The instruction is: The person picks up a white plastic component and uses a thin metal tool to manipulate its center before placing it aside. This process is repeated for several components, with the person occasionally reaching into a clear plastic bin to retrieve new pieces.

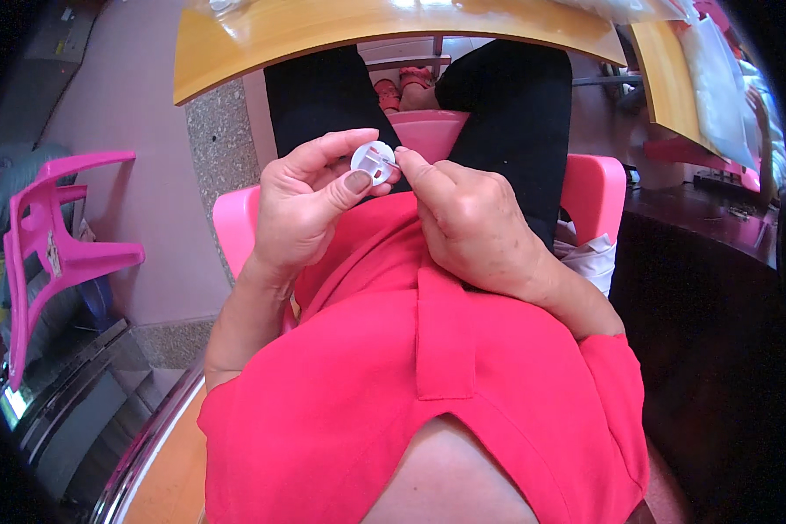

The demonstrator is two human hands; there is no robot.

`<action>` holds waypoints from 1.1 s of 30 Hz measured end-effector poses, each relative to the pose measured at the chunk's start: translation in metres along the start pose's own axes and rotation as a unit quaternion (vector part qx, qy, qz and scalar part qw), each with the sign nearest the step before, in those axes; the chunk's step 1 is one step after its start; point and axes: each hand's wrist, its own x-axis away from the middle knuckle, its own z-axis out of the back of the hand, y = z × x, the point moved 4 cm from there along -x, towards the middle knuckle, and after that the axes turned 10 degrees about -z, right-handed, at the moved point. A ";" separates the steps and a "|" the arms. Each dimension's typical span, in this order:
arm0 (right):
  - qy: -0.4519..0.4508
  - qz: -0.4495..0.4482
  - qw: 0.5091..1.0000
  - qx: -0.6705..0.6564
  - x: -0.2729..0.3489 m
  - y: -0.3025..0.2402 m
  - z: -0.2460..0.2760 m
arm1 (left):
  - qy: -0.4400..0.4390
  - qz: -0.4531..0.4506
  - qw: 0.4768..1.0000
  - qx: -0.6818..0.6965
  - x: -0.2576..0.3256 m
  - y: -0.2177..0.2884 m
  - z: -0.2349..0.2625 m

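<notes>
A small round white plastic piece (366, 157) with slots and a raised part in its middle is held above my lap. My left hand (299, 196) grips it by the rim between thumb and fingers. At the piece's right side, my right hand (480, 223) is closed, its fingertips pinched against the slotted face. Something thin and greyish shows at those fingertips, too small to name. Both hands meet just in front of my red top (349, 349).
A yellow wooden table (393, 22) edges the far side, over my knees. Plastic bags (716, 87) lie on another tabletop at far right, near a person's hand (754, 100). A pink plastic chair (57, 240) stands left; dark furniture (699, 231) is at right.
</notes>
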 end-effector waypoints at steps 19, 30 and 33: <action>-0.031 0.027 0.987 0.152 0.002 -0.007 0.002 | -0.056 -0.042 0.991 -0.112 0.001 -0.002 -0.003; -0.198 0.014 0.979 0.044 -0.007 0.012 0.003 | -0.136 -0.053 0.978 -0.150 -0.003 -0.003 -0.003; -0.219 -0.013 0.976 0.009 -0.008 0.015 0.000 | -0.133 -0.037 0.984 -0.111 -0.004 -0.010 0.002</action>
